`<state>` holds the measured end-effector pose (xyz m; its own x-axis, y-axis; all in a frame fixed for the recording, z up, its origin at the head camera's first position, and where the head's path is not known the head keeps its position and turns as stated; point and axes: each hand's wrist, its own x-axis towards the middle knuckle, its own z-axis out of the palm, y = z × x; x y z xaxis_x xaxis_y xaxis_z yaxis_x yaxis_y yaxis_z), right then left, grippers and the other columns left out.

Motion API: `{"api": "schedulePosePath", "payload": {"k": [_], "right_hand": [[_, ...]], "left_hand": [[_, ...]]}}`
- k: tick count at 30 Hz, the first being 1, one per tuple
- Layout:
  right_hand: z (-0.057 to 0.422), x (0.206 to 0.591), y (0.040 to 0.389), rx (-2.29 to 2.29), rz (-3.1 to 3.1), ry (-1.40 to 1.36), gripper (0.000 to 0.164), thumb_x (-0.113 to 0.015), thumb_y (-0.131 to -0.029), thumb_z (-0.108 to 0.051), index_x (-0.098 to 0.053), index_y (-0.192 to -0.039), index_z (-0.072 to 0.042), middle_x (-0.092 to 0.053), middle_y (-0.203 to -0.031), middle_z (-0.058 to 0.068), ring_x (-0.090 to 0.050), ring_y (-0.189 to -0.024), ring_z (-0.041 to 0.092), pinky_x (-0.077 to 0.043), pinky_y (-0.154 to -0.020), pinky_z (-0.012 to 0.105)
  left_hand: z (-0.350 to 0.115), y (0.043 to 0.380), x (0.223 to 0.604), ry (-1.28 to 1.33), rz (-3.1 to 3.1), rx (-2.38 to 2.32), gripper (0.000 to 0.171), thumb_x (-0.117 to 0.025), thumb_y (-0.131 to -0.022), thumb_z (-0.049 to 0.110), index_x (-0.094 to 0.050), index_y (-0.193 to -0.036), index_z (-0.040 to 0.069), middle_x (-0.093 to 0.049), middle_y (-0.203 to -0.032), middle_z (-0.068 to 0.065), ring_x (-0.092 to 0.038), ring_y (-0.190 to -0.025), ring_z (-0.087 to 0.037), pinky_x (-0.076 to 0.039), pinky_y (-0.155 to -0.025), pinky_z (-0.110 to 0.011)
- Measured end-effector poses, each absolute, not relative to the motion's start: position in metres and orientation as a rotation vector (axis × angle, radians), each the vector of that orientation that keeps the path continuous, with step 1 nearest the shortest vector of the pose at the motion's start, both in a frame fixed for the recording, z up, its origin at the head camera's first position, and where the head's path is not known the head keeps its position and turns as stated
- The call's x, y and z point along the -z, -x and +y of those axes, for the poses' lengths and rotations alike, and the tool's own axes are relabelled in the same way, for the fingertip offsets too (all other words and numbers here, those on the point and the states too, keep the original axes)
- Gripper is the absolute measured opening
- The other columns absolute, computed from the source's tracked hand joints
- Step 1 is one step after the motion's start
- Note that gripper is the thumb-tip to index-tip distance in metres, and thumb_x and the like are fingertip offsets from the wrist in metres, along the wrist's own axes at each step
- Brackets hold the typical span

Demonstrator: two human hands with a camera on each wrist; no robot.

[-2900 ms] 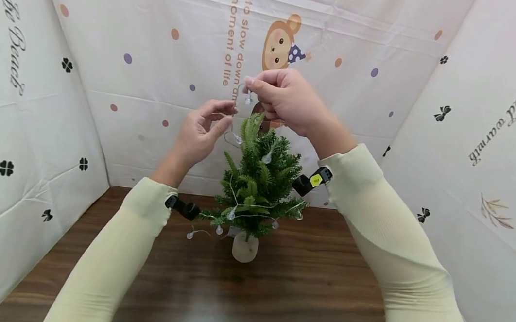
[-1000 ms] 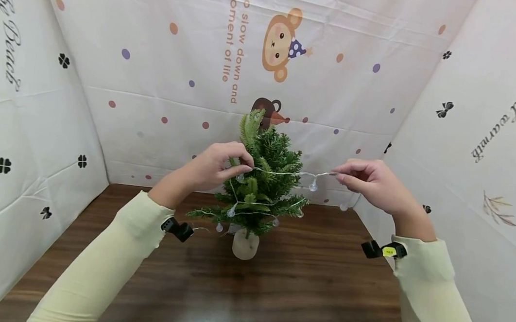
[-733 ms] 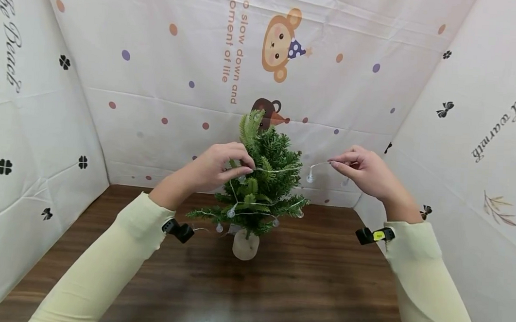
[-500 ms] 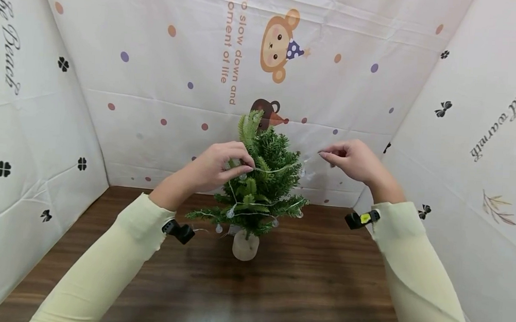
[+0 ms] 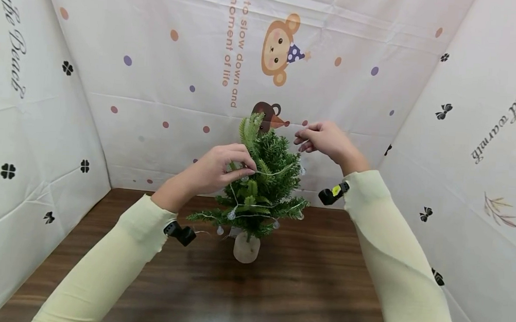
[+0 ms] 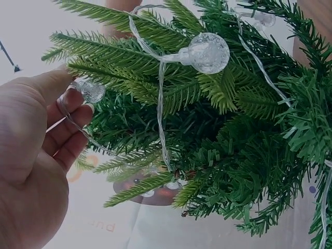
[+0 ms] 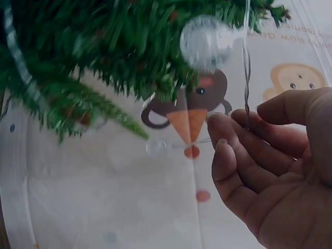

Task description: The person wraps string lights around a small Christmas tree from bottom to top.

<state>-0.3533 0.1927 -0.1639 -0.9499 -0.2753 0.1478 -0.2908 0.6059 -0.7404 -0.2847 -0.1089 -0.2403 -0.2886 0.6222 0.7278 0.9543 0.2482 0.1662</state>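
Observation:
A small artificial Christmas tree (image 5: 279,181) stands on a pale round base (image 5: 246,248), wound with string lights whose clear round bulbs (image 6: 208,53) hang on thin twisted wire. At the tree's left side my left hand (image 5: 214,168) pinches the wire between thumb and finger, close to a small bulb (image 6: 93,91). My right hand (image 5: 326,140) is at the upper right of the tree, slightly apart from the branches. In the right wrist view its thumb and fingers pinch the wire (image 7: 247,78), below a bulb (image 7: 207,42).
The tree rests on a dark wood-grain table (image 5: 189,293). Printed white cloth (image 5: 148,77) walls it in at the back and both sides. More bulbs (image 5: 232,214) hang on the lower branches, and a loose wire end trails at the lower left.
Having drawn the wire out to the right, my right hand has swung up, back and leftward towards the tree's far side. The wire now bends around the right branches. My left hand stays nearly still.

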Motion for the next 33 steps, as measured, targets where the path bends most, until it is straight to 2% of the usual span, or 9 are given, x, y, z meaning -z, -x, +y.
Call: {"api": "schedulePosePath", "payload": {"k": [8, 13, 16, 20, 24, 26, 29, 33], "right_hand": [[0.165, 0.157, 0.364, -1.232, -2.799, -0.539, 0.027, -0.066, -0.102, -0.026, -0.075, -0.117, -0.006, -0.075, -0.101, 0.01, -0.071, -0.082, 0.02, -0.06, -0.072, 0.026], [0.153, 0.153, 0.367, -1.233, -2.775, -0.58, 0.023, -0.069, -0.1, -0.018, -0.075, -0.116, -0.003, -0.077, -0.104, 0.012, -0.069, -0.078, 0.016, -0.059, -0.071, 0.026], [0.147, 0.15, 0.367, -1.272, -2.749, -0.601, 0.023, -0.07, -0.099, -0.014, -0.074, -0.118, -0.001, -0.078, -0.102, 0.01, -0.068, -0.075, 0.013, -0.059, -0.072, 0.028], [0.139, 0.149, 0.366, -1.333, -2.724, -0.619, 0.02, -0.071, -0.098, -0.012, -0.074, -0.114, -0.001, -0.078, -0.096, 0.003, -0.068, -0.072, 0.012, -0.06, -0.072, 0.029], [0.135, 0.149, 0.364, -1.391, -2.699, -0.622, 0.016, -0.07, -0.097, -0.009, -0.074, -0.11, 0.0, -0.078, -0.095, 0.004, -0.068, -0.07, 0.011, -0.057, -0.066, 0.024], [0.135, 0.15, 0.363, -1.412, -2.688, -0.62, 0.017, -0.069, -0.098, -0.009, -0.074, -0.111, 0.001, -0.077, -0.096, 0.005, -0.068, -0.071, 0.012, -0.057, -0.066, 0.023], [0.136, 0.15, 0.362, -1.419, -2.672, -0.618, 0.017, -0.069, -0.099, -0.01, -0.074, -0.112, 0.0, -0.076, -0.097, 0.006, -0.069, -0.075, 0.013, -0.057, -0.068, 0.023], [0.138, 0.152, 0.362, -1.434, -2.641, -0.619, 0.017, -0.068, -0.099, -0.011, -0.074, -0.112, -0.001, -0.076, -0.103, 0.01, -0.068, -0.077, 0.015, -0.058, -0.07, 0.024]], "left_hand": [[-0.107, 0.286, 0.242, 1.439, -2.014, 0.843, 0.005, -0.072, -0.096, 0.006, -0.076, -0.099, 0.008, -0.069, -0.098, -0.001, -0.059, -0.082, -0.011, -0.053, -0.069, -0.041], [-0.108, 0.286, 0.242, 1.43, -2.019, 0.872, 0.007, -0.072, -0.096, 0.007, -0.075, -0.101, 0.009, -0.071, -0.1, -0.001, -0.062, -0.087, -0.015, -0.054, -0.071, -0.041], [-0.11, 0.288, 0.242, 1.408, -1.979, 0.939, 0.006, -0.072, -0.096, 0.009, -0.075, -0.101, 0.01, -0.072, -0.102, -0.001, -0.064, -0.093, -0.014, -0.054, -0.073, -0.035], [-0.113, 0.296, 0.24, 1.358, -1.781, 1.116, 0.003, -0.069, -0.095, 0.0, -0.072, -0.096, 0.002, -0.071, -0.096, -0.007, -0.064, -0.091, -0.014, -0.053, -0.079, -0.027], [-0.114, 0.31, 0.231, 1.092, -1.627, 1.348, 0.01, -0.059, -0.099, 0.0, -0.063, -0.092, -0.006, -0.063, -0.085, -0.007, -0.056, -0.077, -0.016, -0.05, -0.073, -0.023], [-0.113, 0.319, 0.223, 0.868, -1.67, 1.451, 0.015, -0.054, -0.104, 0.009, -0.061, -0.097, -0.003, -0.061, -0.087, -0.004, -0.054, -0.077, -0.016, -0.048, -0.071, -0.022], [-0.111, 0.339, 0.211, 0.61, -1.849, 1.556, 0.018, -0.051, -0.107, 0.016, -0.061, -0.112, 0.002, -0.063, -0.098, -0.006, -0.058, -0.086, -0.018, -0.052, -0.078, -0.027], [-0.104, 0.368, 0.202, 0.542, -2.227, 1.465, 0.03, -0.049, -0.108, 0.016, -0.058, -0.134, 0.004, -0.064, -0.121, -0.014, -0.059, -0.104, -0.021, -0.052, -0.093, -0.036]]}}
